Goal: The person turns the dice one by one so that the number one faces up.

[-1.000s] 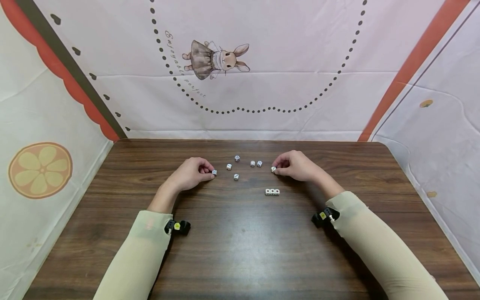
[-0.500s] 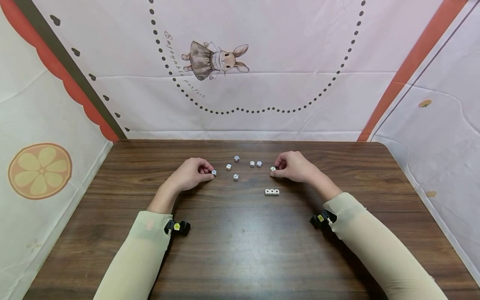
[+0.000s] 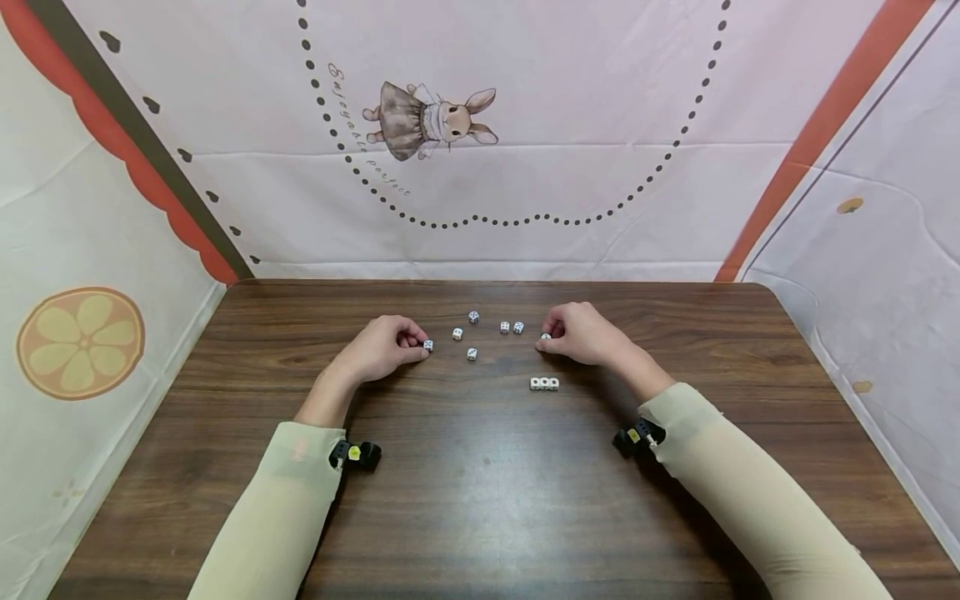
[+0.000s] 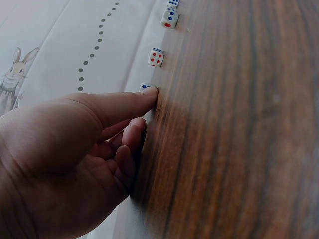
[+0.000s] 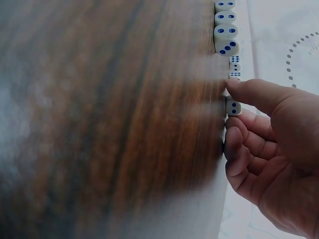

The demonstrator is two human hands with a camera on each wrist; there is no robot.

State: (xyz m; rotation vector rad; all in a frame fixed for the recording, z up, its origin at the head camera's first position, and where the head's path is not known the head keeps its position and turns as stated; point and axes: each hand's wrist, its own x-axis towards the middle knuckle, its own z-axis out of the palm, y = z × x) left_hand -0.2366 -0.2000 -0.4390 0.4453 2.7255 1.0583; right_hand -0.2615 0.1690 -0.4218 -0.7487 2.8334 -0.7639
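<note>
My left hand [image 3: 381, 347] is at the left end of the scattered dice, its thumb and forefinger pinching a white die [image 3: 428, 345]. In the left wrist view the thumb [image 4: 144, 99] covers most of that die. At the right end, thumb and fingers of my right hand [image 3: 583, 333] stand around another white die [image 3: 546, 337], which the thumb partly hides. From the right wrist camera this die [image 5: 234, 106] shows two blue dots, with a fingertip at its lower side and a narrow gap towards the thumb.
Between the hands lie several loose dice, among them one die [image 3: 472, 354] nearer and one [image 3: 473, 317] farther back. Two dice [image 3: 505, 327] sit close together. A row of three dice [image 3: 544, 384] lies nearer on the wooden table [image 3: 480, 508]. Printed cloth [image 3: 585, 108] encloses the table.
My right hand has shifted slightly left, so its thumb now partly covers the die there. That die has hardly moved. The left hand and the other dice have stayed put.
</note>
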